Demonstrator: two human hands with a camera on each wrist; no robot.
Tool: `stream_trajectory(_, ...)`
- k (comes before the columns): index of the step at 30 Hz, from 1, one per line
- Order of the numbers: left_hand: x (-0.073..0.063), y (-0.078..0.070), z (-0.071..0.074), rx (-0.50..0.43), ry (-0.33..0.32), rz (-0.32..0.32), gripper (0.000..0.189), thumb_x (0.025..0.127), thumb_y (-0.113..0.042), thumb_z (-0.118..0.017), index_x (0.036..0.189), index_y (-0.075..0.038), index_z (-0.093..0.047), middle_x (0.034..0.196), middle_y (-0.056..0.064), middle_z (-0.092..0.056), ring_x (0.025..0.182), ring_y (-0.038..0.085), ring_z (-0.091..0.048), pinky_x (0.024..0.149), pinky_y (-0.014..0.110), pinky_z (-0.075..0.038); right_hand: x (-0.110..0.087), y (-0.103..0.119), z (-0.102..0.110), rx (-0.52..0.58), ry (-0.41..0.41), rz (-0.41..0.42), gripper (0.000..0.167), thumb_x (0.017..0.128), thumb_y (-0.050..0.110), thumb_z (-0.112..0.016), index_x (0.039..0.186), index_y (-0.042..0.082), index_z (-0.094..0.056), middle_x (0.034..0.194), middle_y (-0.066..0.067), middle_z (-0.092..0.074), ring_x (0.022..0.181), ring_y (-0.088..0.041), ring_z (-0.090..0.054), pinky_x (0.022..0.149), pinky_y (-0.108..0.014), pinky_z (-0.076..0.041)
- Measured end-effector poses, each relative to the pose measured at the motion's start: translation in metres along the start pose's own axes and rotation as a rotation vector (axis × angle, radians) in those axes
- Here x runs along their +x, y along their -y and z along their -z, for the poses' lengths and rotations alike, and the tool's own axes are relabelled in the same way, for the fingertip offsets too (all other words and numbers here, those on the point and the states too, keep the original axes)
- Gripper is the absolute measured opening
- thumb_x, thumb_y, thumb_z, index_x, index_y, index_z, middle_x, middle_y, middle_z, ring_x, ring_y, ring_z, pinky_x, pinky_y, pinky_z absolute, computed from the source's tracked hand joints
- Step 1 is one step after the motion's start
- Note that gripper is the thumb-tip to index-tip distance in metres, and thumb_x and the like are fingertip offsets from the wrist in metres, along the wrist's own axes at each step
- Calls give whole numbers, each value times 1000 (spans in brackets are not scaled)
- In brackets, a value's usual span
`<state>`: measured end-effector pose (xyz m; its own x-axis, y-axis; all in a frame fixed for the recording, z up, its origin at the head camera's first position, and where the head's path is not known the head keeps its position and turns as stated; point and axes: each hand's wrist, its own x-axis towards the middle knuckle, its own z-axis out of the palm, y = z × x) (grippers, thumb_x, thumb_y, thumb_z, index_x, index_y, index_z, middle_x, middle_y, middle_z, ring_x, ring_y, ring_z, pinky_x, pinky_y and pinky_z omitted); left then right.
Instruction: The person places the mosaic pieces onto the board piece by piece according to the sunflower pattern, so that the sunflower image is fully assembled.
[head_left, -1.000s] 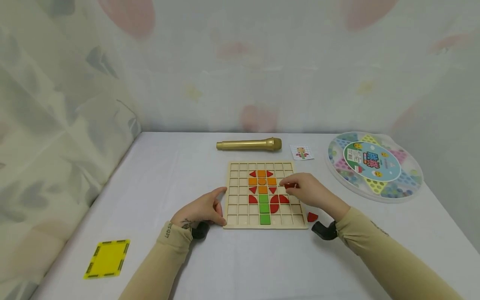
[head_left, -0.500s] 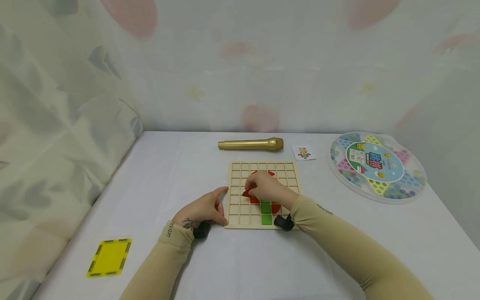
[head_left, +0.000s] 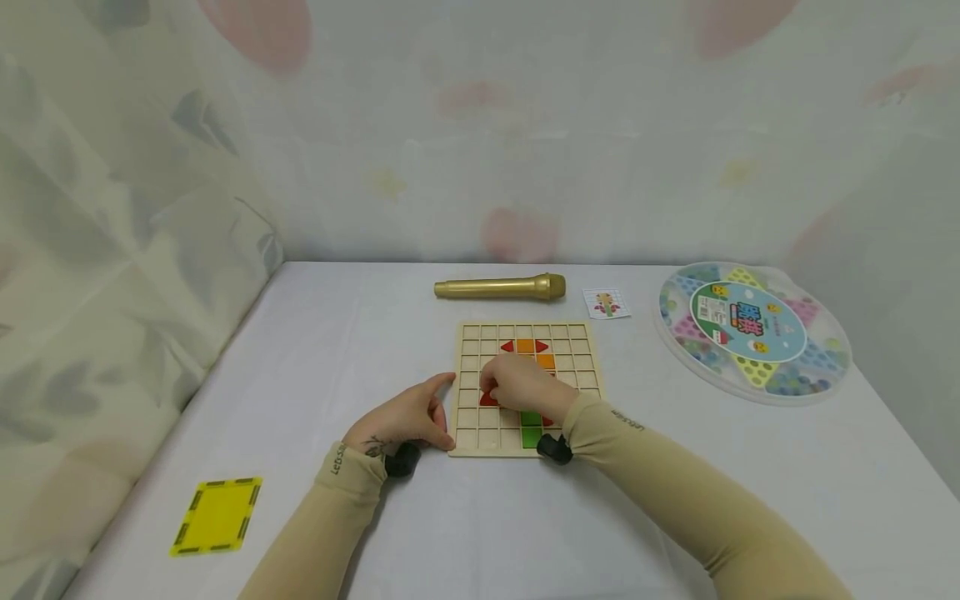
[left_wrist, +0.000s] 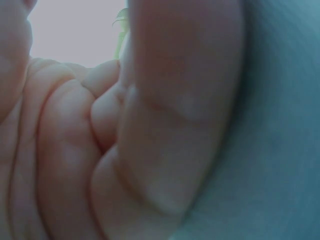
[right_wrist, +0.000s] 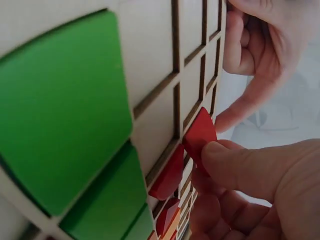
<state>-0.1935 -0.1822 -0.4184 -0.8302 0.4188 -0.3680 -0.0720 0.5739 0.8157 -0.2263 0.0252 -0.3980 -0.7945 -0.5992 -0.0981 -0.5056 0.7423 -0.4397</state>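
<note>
A wooden grid board [head_left: 487,418] lies on the white table with coloured tiles in its cells. Green square tiles [head_left: 531,437] form a column, and orange tiles [head_left: 546,362] and red triangle tiles [head_left: 507,346] sit higher up. My right hand [head_left: 525,387] is over the board's middle, covering several tiles. It pinches a red tile [right_wrist: 201,135] with one curved side between thumb and finger, tilted over a cell left of the green column. My left hand [head_left: 408,417] touches the board's left edge with straight index finger and thumb; its other fingers are curled in.
A gold microphone [head_left: 495,288] lies behind the board. Right of it is a small picture card [head_left: 607,304] with a similar pattern. A round, clear game case [head_left: 750,321] lies at the right, and a yellow square plate [head_left: 216,517] at the front left.
My right hand has moved left across the board with the red tile, then slightly lower left. The loose red tile beside the board is now behind my right sleeve. My left hand stays put.
</note>
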Motion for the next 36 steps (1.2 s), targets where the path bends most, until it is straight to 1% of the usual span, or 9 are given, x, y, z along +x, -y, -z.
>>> stream_trajectory(5, 0, 0, 0, -9, 3, 6, 107, 61, -1, -83, 147, -10, -19, 68, 8, -58, 58, 15, -52, 54, 28, -42, 0, 3, -3, -134, -10, 41, 14, 83, 5, -62, 85, 13, -73, 86, 1, -68, 79, -14, -58, 68, -28, -50)
stream_trajectory(8, 0, -1, 0, -25, 6, 8, 107, 61, 0, -82, 147, -10, -18, 68, 7, -57, 58, 15, -51, 53, 28, -42, -1, 5, -4, -169, -16, 46, 16, 83, 5, -61, 87, 13, -74, 90, 1, -69, 86, -15, -61, 71, -29, -51)
stream_trajectory(10, -1, -1, 0, -28, 6, 11, 107, 61, 0, -82, 147, -10, -18, 68, 7, -57, 58, 15, -51, 54, 28, -42, -3, 6, -4, -177, -20, 50, 16, 83, 5, -61, 90, 12, -74, 92, -1, -69, 88, -16, -61, 73, -29, -51)
stream_trajectory(13, -1, -2, 0, -24, 2, 13, 108, 61, 0, -82, 147, -9, -18, 68, 7, -57, 58, 15, -51, 54, 28, -42, -8, 6, 0, -135, -19, 18, 19, 87, 11, -59, 102, 11, -71, 101, -4, -65, 91, -16, -59, 76, -30, -50)
stream_trajectory(16, -1, -1, 0, -17, 1, 10, 107, 61, 0, -82, 147, -9, -19, 68, 7, -57, 57, 15, -51, 53, 28, -41, -18, 3, 12, -92, -59, -17, 28, 89, 18, -60, 115, 11, -64, 114, -6, -61, 102, -20, -57, 84, -35, -48)
stream_trajectory(20, 0, -1, 0, -11, -1, 8, 106, 61, 0, -82, 147, -9, -19, 68, 7, -57, 57, 14, -50, 53, 27, -41, -40, -6, 36, -62, -147, -63, 40, 87, 22, -62, 126, 12, -57, 122, -8, -58, 113, -26, -53, 91, -42, -45)
stream_trajectory(26, 1, 0, -2, 0, -7, 16, 106, 61, 0, -82, 147, -9, -19, 68, 7, -57, 57, 15, -51, 53, 27, -41, -83, -40, 62, -62, -219, -173, 49, 86, 24, -64, 131, 10, -51, 122, -15, -57, 110, -31, -55, 88, -47, -45)
stream_trajectory(30, 1, 0, -2, 18, -13, 25, 106, 62, -1, -82, 147, -10, -19, 68, 6, -58, 58, 14, -51, 54, 27, -42, -110, -65, 64, -99, -197, -242, 49, 85, 23, -66, 129, 7, -53, 116, -18, -58, 102, -32, -57, 80, -46, -48)
stream_trajectory(36, 0, -1, -1, 20, -5, 12, 106, 62, -1, -82, 147, -9, -18, 68, 7, -58, 58, 15, -51, 54, 28, -42, -142, -89, 48, -122, -82, -305, 44, 81, 20, -70, 121, 5, -60, 108, -16, -59, 93, -28, -58, 73, -41, -50)
